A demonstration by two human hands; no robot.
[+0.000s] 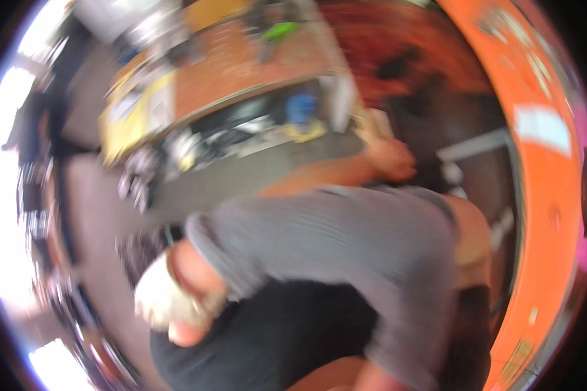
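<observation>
Seeing a blurry workroom, with a bright orange wall [544,215] curving down the right, a table [231,72] with a brown top near the upper edge, and a grey floor [94,215] on the left. For reaching well here, probably needing slow, small moves: keeping the wrist steady, looking straight at the tan piece [374,122], and holding on gently but firmly. Finding that piece near the table's right end, just beside 1 bare hand [392,160]. Stretching toward the right with 1 bare forearm [323,176], coming out from behind a grey shirt [332,234]. Curling the fingers, it seems, but not being able to tell whether gripping the piece or only lying near it. Showing 1 white cover [160,296] at the lower left, maybe over another hand, but losing any fingers to the blur. Not being able to match any hand to its owner or side.
</observation>
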